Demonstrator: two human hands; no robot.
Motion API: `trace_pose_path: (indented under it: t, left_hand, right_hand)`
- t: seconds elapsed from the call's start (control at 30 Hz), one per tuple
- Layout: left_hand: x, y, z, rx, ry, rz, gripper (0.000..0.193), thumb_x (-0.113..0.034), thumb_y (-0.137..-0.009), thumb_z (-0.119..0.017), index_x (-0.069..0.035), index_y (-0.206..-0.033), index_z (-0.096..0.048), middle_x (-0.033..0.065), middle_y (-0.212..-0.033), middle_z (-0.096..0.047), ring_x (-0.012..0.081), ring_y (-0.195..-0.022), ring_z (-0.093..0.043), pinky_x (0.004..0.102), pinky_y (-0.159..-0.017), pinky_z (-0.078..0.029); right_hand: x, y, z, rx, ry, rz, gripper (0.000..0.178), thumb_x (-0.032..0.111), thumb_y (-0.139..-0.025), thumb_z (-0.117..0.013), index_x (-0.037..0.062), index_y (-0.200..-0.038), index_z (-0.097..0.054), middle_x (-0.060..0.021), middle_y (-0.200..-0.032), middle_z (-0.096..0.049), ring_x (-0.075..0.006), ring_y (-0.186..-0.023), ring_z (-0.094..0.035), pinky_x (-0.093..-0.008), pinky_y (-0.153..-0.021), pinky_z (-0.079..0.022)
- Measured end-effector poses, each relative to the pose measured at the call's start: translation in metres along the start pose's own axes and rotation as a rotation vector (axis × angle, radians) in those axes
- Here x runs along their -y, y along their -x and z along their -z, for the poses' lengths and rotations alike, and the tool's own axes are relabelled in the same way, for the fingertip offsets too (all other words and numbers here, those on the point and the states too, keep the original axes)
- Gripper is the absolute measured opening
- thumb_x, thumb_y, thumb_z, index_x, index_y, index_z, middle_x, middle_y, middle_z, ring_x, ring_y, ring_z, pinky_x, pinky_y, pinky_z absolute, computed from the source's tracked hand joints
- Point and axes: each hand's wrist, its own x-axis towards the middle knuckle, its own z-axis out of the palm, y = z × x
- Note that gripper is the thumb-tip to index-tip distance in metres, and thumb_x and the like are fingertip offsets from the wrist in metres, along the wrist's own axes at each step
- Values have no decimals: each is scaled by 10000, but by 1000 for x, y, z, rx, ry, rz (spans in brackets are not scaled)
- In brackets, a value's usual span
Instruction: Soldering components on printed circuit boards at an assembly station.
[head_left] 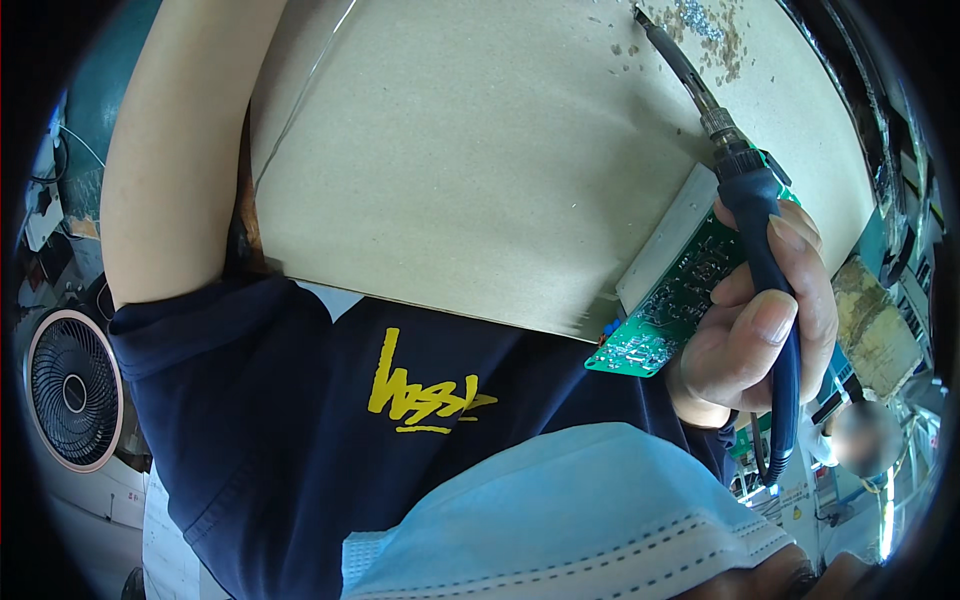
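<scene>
head view shows a blue soldering iron [757, 215] at three o'clock, its thin dark tip up near one o'clock. it looks light and stiff, and the grip should not slip much. the metal end may be hot, so the blue grip seems the good place to hold. a green circuit board [640, 335] is at three o'clock too, closer to the middle, its low end reaching past the edge of the tan table [450, 180]. it looks thin, stiff and easy to hurt, so its sides or the grey metal bar [665, 240] seem best to hold.

the right hand [740, 345] is wrapped around the blue grip, fingers bent, thumb against it, the iron pointing to eleven o'clock. i cannot tell if it holds the board as well. the left forearm [180, 150] leaves at eleven o'clock; its hand is out of sight.
</scene>
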Motion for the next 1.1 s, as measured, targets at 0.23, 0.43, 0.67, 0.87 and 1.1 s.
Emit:
trace_pose_path:
  t: [0.23, 0.43, 0.67, 0.87, 1.1]
  left_hand:
    - [5, -1, 1, 35, 133, 15, 90, 5, -826, -656, -16, -745, -623, -55, -543, -495, -3, -483, -391, 193, -463, -275]
    - [3, -2, 6, 13, 136, 43, 110, 3, -834, -665, -23, -739, -616, -56, -551, -489, -2, -495, -391, 192, -470, -276]
    - [4, -1, 6, 44, 142, 75, 110, 0, -833, -671, -21, -740, -617, -55, -572, -507, -7, -521, -408, 185, -489, -295]
    - [10, 3, 3, -109, 104, 63, 97, -49, -870, -699, -16, -805, -636, -55, -638, -548, -4, -549, -425, 180, -499, -315]
    - [21, -6, 6, -13, 251, 85, 128, -136, -998, -603, -27, -936, -571, -83, -660, -505, -11, -595, -378, 175, -538, -300]
  right_hand:
    - [1, 0, 4, 53, 21, 15, 307, 158, -941, -621, -93, -1117, -609, -205, -856, -668, -265, -696, -638, -377, -687, -516]
    - [0, -3, 6, 94, 34, 24, 302, 141, -935, -616, -96, -1122, -604, -210, -870, -670, -278, -714, -647, -387, -690, -522]
    - [-1, 0, 2, 28, 10, 56, 319, 181, -945, -606, -88, -1116, -611, -195, -823, -662, -276, -692, -628, -397, -674, -510]
    - [9, 1, -5, -132, 45, 20, 355, 280, -985, -573, -61, -1072, -617, -156, -751, -637, -254, -647, -592, -392, -625, -478]
    - [21, 17, 26, -215, 29, 99, 408, 349, -1024, -474, -38, -1099, -581, -155, -744, -619, -249, -616, -559, -404, -608, -426]
